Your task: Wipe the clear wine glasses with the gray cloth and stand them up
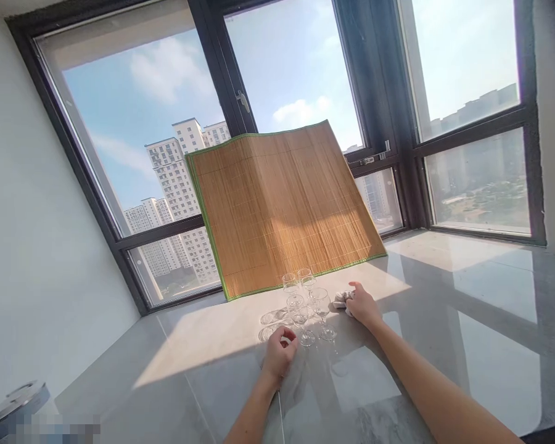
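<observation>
Several small clear stemmed glasses (321, 302) stand close together on the glossy marble-look sill, in front of a bamboo mat. My left hand (279, 354) is just left of and nearer than the front glasses, its fingers curled towards the thumb in a loop. Whether anything small is inside that loop I cannot make out. To the right of the glasses, my right hand (361, 306) grips a crumpled white cloth (341, 301), with one finger stretched out. The cloth is apart from the nearest glass and partly covered by the fingers.
A bamboo mat (282, 209) with green edging leans against the dark-framed window (160, 223) behind the glasses. At the lower left is part of a round, lidded container (21, 404). Sunlight and shadows cross the tiled sill (203, 333); a white wall borders it on the left.
</observation>
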Motion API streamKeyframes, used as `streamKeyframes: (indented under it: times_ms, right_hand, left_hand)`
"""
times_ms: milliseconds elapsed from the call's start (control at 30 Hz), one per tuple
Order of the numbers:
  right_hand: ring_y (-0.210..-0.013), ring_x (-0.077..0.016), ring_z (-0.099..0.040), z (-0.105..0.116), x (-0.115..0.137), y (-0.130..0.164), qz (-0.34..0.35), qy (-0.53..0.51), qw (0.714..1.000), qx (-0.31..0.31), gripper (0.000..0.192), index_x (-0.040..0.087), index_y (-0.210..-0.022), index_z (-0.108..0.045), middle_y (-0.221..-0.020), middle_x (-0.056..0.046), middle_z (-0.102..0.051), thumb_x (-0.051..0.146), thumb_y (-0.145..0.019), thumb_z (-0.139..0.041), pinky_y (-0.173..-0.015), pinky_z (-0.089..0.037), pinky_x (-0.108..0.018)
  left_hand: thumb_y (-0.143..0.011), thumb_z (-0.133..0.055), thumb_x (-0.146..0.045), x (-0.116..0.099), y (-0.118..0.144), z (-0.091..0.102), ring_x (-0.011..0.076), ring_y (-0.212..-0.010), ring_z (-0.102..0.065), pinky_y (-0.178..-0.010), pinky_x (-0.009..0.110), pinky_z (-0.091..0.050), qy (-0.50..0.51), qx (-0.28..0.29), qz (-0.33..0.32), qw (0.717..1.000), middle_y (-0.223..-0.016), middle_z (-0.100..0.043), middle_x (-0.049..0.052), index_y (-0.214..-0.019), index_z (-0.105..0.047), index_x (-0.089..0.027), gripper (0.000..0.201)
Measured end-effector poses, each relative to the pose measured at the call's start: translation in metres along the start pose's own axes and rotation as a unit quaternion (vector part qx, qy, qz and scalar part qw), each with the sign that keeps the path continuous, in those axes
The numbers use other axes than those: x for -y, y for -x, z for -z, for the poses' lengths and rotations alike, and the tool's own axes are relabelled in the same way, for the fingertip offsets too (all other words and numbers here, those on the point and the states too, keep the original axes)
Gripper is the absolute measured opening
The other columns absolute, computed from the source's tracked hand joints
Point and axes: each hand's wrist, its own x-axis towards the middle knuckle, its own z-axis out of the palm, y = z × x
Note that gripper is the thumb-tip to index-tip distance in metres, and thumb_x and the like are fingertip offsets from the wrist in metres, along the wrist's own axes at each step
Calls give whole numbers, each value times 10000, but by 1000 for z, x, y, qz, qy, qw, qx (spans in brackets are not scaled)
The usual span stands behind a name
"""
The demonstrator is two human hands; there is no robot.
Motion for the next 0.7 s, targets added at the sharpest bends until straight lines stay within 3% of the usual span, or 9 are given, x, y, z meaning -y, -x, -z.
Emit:
streamKeyframes:
  times_ms: [100, 233, 500, 700]
  right_hand:
    - [-851, -235, -605, -1, -1, 0, -5, 3, 1000, -5, 607, 213, -1266, -466, -860, -67, -653, 121, -668, -511, -725, -389, -302]
    - [-831, -231, -607, -1, -2, -1, -3, 6, 1000, -12, 581, 213, -1239, -475, -860, -66, -655, 115, -667, -516, -707, -391, -297]
    - [-822, -238, -610, -1, -1, -1, -2, 6, 1000, -25, 545, 221, -1214, -491, -875, -77, -665, 111, -681, -518, -696, -393, -304]
    - [-824, -229, -616, -3, -7, -4, 4, 8, 1000, -13, 572, 228, -1246, -469, -865, -60, -654, 126, -685, -514, -703, -395, -297]
  left_hand:
    - [-683, -676, -349, 5, -11, 0, 43, -537, -387, -543, 205, -343, 27, -42, 8, 999, -949, -574, 19, -969, -572, -173, 352]
    - [-687, -691, -391, 8, -26, -5, 35, -530, -355, -525, 204, -335, 27, -22, 26, 999, -1043, -570, 44, -1118, -582, -167, 498]
    - [-658, -666, -239, 7, -36, -20, 98, -649, -474, -634, 226, -385, -106, 0, -16, 994, -974, -600, 32, -877, -693, -173, 230]
    - [-688, -656, -268, 2, -29, -23, 134, -704, -528, -665, 247, -378, -133, 18, -19, 991, -923, -612, 34, -789, -685, -182, 135]
